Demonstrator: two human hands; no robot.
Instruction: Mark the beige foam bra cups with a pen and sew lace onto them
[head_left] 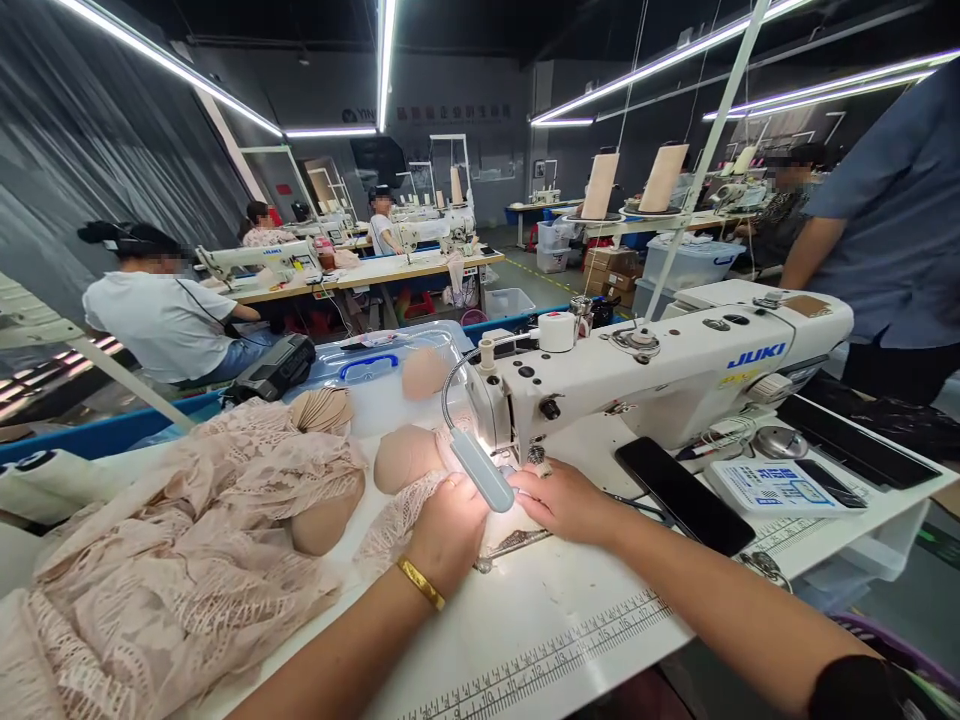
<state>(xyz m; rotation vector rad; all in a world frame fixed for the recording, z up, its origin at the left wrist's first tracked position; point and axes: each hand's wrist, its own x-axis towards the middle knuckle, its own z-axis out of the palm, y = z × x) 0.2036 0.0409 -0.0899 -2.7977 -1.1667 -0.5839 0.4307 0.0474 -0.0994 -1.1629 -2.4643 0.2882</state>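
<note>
At the needle area of a white sewing machine (637, 370), both hands work close together under a bright lamp (482, 470). My left hand (450, 520), with a gold bracelet at the wrist, is closed on a pale pink lace piece (397, 515). Part of its fingers are hidden by the lamp and washed out by glare. My right hand (562, 500) lies low beside the presser foot, fingers stretched toward the needle and thumb apart. What is under its fingertips is hard to make out. A beige moulded cup (407, 458) lies just left of the lace.
A heap of pink lace garments (202, 530) covers the table's left side. Right of my hands lie a black phone (682, 495) and a blue-and-white box (780, 487). A lidded plastic bin (360, 375) stands behind. A person (892, 210) stands at right; co-workers sit at other machines.
</note>
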